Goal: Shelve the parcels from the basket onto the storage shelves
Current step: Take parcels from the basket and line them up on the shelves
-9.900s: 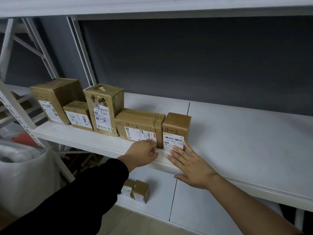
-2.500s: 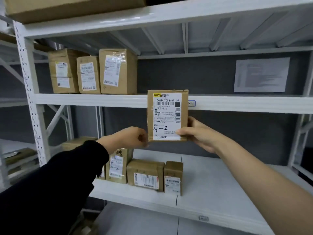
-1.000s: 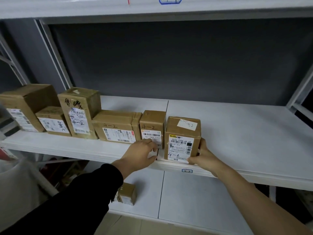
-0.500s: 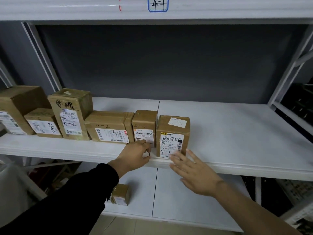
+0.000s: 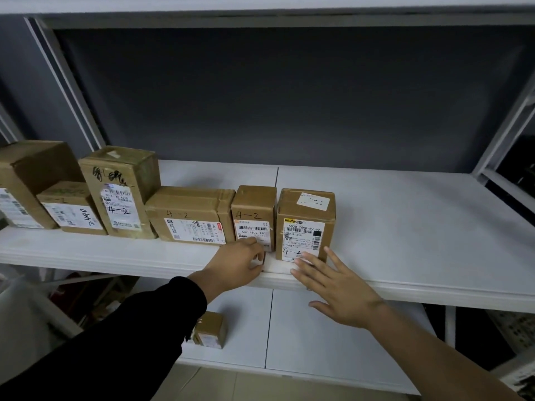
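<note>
The last parcel (image 5: 304, 224) stands upright at the right end of the row on the shelf (image 5: 405, 227), my right grip (image 5: 338, 287) spread flat against its label, my left grip (image 5: 240, 261) loosely curled, apparently empty; it looks light, stiff cardboard, best clasped by its two sides.

The leftmost box (image 5: 26, 183), at the left end of the shelf (image 5: 405, 227), is cut off by the picture's edge. Your left hand (image 5: 237, 264) covers the label's bottom on the small parcel (image 5: 254, 209); whether its curled fingers grip anything, you cannot tell. Fingertips of your right hand (image 5: 338, 287) hide the label's foot on the end parcel (image 5: 307, 215). Your sleeve (image 5: 115, 342) hides part of a lower box (image 5: 212, 328). The labels' fine print is unreadable.
</note>
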